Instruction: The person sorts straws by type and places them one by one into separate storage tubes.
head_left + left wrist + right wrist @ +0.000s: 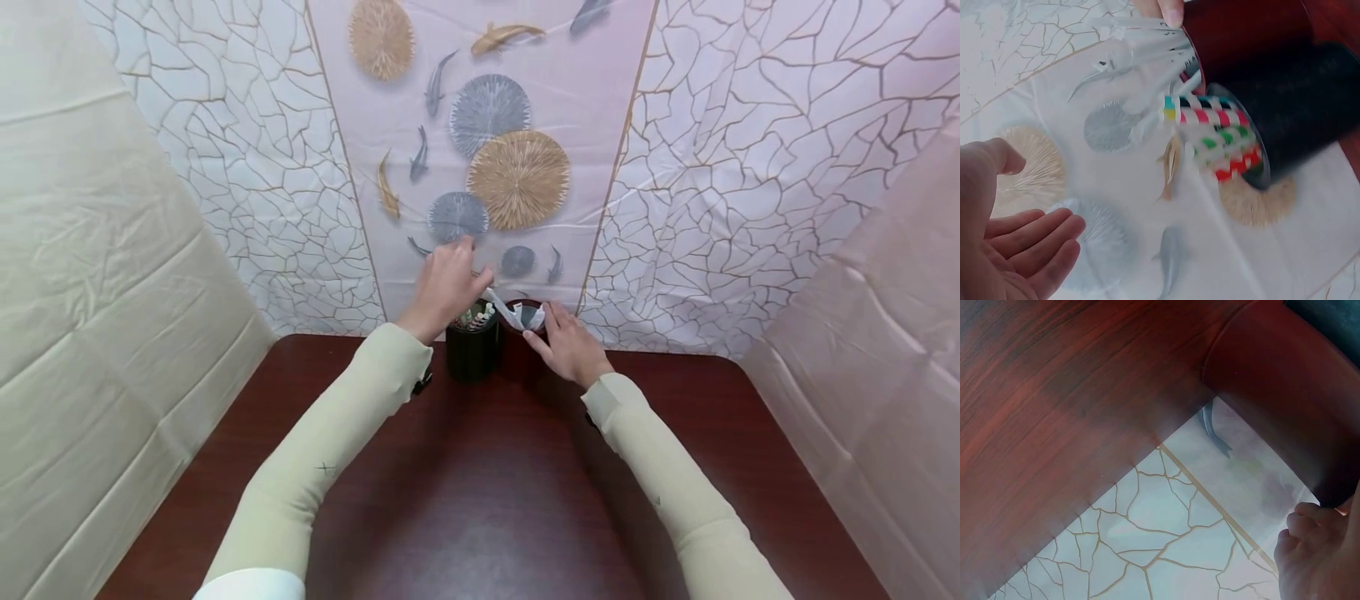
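A black cup (470, 354) holds several striped paper straws (1222, 134). Touching its right side is a dark red cup (1247, 34), with several white-wrapped straws (1147, 47) sticking out. Above the black cup hovers my left hand (447, 279); the left wrist view shows its palm facing up with loosely bent fingers and nothing between them. One white straw leans out of the red cup toward that hand. Against the right side of the red cup's rim rests my right hand (573, 346), its thumb at the near edge. The right wrist view shows only part of its fingers (1304, 525).
Both cups stand at the back edge of a dark red wooden table (480, 500). Right behind them hangs a cloth backdrop (420, 275) with fish and round leaf prints. Cream padded panels (97, 275) close in the left and right sides.
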`<state>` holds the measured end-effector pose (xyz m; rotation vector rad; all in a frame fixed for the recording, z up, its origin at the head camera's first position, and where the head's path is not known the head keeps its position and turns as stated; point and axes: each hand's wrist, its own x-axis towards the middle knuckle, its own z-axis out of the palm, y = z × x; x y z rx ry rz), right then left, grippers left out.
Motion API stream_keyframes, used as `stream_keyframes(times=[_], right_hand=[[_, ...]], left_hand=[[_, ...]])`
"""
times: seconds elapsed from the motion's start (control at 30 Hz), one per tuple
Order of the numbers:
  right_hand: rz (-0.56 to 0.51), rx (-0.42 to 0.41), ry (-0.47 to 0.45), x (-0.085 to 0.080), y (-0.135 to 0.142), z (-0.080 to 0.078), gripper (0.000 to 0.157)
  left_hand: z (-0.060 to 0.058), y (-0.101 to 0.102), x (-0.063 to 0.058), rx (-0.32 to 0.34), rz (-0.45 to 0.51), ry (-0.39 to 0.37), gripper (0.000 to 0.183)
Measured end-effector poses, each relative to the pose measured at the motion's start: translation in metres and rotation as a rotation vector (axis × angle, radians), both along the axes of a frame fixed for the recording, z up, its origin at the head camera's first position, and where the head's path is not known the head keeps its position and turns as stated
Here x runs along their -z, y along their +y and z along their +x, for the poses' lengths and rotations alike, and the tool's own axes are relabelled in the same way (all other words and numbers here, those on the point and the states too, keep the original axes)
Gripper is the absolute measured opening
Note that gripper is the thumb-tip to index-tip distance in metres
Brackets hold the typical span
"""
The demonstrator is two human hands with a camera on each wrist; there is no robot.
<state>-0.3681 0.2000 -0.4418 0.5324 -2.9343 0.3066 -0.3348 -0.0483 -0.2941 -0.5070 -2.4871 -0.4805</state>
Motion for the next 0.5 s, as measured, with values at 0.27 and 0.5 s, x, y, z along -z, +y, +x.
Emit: stream_keyframes(times=[0.27, 0.5], right_hand=[[0.04, 0.008, -0.017, -0.009, 0.002, -0.006, 0.089], [0.045, 0.015, -0.034, -0.023, 0.008, 0.002, 0.095]], left_hand=[[0.015, -0.023, 0.001, 0.018, -0.166, -0.008, 0.028], [0.024, -0.044, 0.022, 0.042, -0.245, -0.016, 0.041]])
